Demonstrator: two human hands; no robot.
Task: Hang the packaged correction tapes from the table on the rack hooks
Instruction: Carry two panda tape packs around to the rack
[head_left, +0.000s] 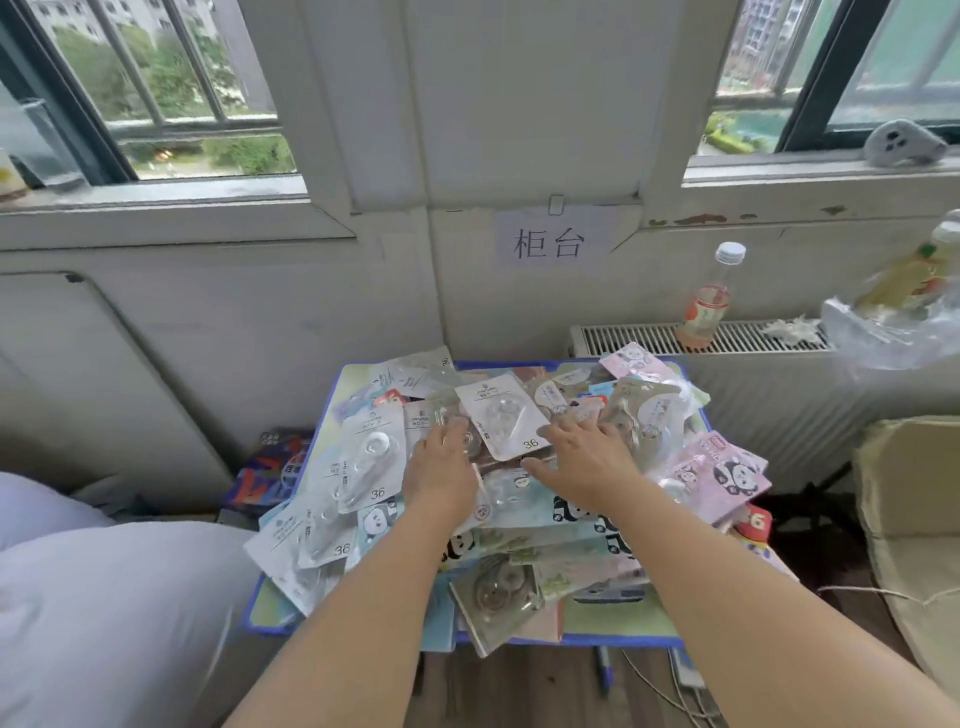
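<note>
Both bare arms reach forward over a small table (613, 626) with a blue rim, which stands against the wall under two windows. The table is covered by a loose heap of packaged correction tapes (524, 525), lying flat and overlapping in many directions; some have white cards marked "36", some have panda pictures in pink or light blue. The left hand (441, 467) lies palm down on the heap, and its fingers are bent over the lower left edge of one white package (501, 421) that is tilted up on top of the pile. It seems to grip this package, but the fingertips are partly hidden. The right hand (582, 457) is spread, with straight fingers resting on the packages just beside the same white card on its right side; the thumb points toward the left hand, and it does not hold anything. No rack is visible in this view. On the wall above the table there is a paper sign (548, 241) with two printed characters. A radiator (649, 338) is at the right, and on it stands a plastic bottle (709, 299) with a white cap. Something white and soft (104, 597) fills the lower left corner.
</note>
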